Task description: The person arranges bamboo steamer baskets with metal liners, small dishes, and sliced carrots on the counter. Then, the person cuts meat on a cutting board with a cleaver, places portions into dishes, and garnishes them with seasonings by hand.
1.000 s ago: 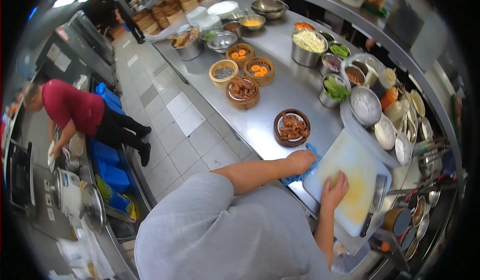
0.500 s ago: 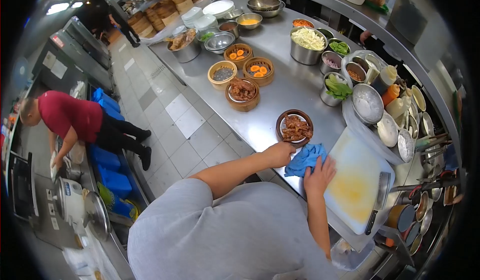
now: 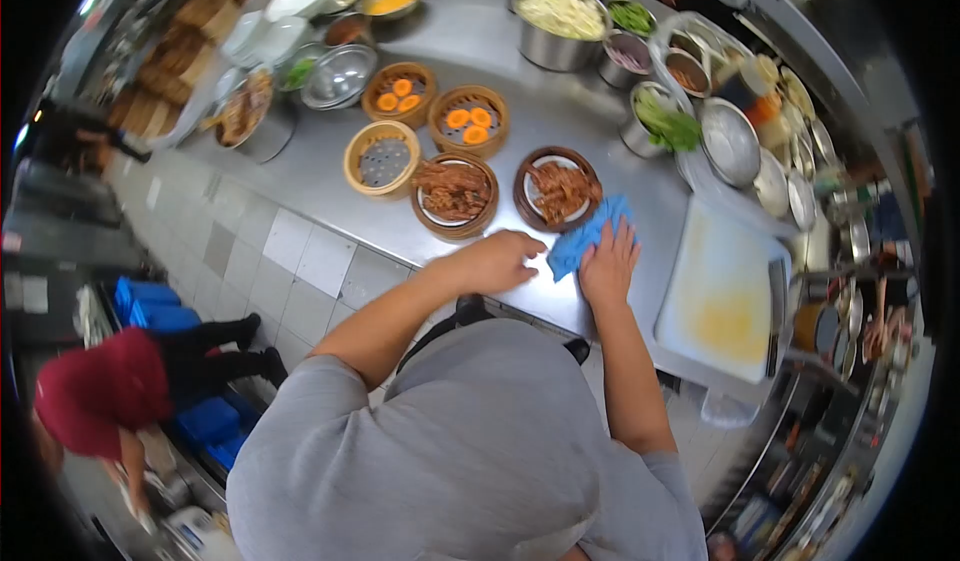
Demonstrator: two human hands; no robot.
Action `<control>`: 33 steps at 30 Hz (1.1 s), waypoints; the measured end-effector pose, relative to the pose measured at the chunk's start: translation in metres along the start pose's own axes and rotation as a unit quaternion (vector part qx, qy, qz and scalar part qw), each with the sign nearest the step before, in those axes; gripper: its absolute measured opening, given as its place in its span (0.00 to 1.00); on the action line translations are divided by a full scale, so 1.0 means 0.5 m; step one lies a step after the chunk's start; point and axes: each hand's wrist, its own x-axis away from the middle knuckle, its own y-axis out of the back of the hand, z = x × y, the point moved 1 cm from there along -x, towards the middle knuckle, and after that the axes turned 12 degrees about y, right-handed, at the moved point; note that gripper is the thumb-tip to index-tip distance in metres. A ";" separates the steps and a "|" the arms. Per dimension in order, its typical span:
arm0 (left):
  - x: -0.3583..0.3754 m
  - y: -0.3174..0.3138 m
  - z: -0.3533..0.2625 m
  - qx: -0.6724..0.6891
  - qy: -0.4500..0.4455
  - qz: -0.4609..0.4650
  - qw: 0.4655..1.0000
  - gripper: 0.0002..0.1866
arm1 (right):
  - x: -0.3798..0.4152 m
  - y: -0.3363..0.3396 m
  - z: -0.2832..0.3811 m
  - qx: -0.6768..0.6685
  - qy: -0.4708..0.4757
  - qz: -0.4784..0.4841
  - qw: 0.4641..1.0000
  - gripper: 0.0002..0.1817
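My left hand (image 3: 502,261) is held over the table's front edge, fingers apart and a little curled, with nothing in it. Flat on a blue cloth (image 3: 580,245) lies my right hand (image 3: 609,261), its fingers stretched out. Just beyond the cloth stands a dark round steamer basket (image 3: 528,211) with brown cooked meat (image 3: 562,192) on a white dish. To its left, a second basket (image 3: 455,229) holds similar meat (image 3: 452,191). Behind that one are two baskets with orange slices (image 3: 475,135) (image 3: 409,87) and a light basket (image 3: 383,159) with a perforated base.
A white cutting board (image 3: 716,301) with a cleaver (image 3: 776,306) lies at the right. Pots of shredded cabbage (image 3: 563,13) and green leaves (image 3: 664,121) stand at the back. A co-worker in a red shirt (image 3: 105,391) bends over a counter at the lower left.
My left hand has come away from the dark basket and moved left. The basket now sits farther from the table edge, closer to the other baskets. The camera view has turned.
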 end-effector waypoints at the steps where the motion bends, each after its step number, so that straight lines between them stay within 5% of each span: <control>1: 0.000 0.031 0.019 -0.006 -0.005 -0.011 1.000 0.21 | -0.018 0.001 -0.001 0.007 -0.022 0.005 1.000 0.35; 6: -0.020 0.205 0.047 -0.038 -0.032 -0.100 0.994 0.14 | -0.103 0.033 -0.024 0.076 -0.047 0.099 0.991 0.31; 10: 0.005 0.275 0.054 -0.037 0.021 -0.268 0.962 0.11 | -0.156 0.033 -0.066 0.035 -0.073 0.173 0.982 0.31; 12: 0.037 0.283 0.049 0.000 0.058 -0.324 0.944 0.11 | -0.180 0.036 -0.076 -0.215 -0.129 0.153 0.956 0.34; 13: 0.058 0.273 0.051 0.000 0.065 -0.332 0.941 0.11 | -0.167 0.005 -0.068 -0.216 -0.119 0.156 0.956 0.34; 15: 0.095 0.236 0.063 0.029 0.097 -0.314 0.944 0.11 | -0.089 -0.048 -0.025 -0.137 -0.052 -0.080 0.986 0.34; 17: 0.125 0.180 0.066 0.058 0.111 -0.304 0.944 0.11 | -0.014 -0.036 0.062 -0.055 0.014 -0.122 0.991 0.33; 24: 0.082 -0.025 0.031 0.013 0.070 -0.146 0.987 0.13 | 0.081 0.017 0.140 -0.162 0.136 -0.042 0.976 0.40; 26: 0.024 -0.102 0.014 0.027 0.048 -0.124 0.991 0.23 | 0.081 0.014 0.132 -0.195 0.153 -0.035 0.968 0.42; 28: -0.052 -0.212 0.047 -0.018 0.050 -0.194 0.980 0.21 | 0.083 0.011 0.134 -0.151 0.130 -0.005 0.980 0.42; 33: -0.090 -0.178 0.046 -0.020 0.049 -0.112 0.992 0.17 | 0.082 0.003 0.136 -0.143 0.105 -0.060 0.982 0.42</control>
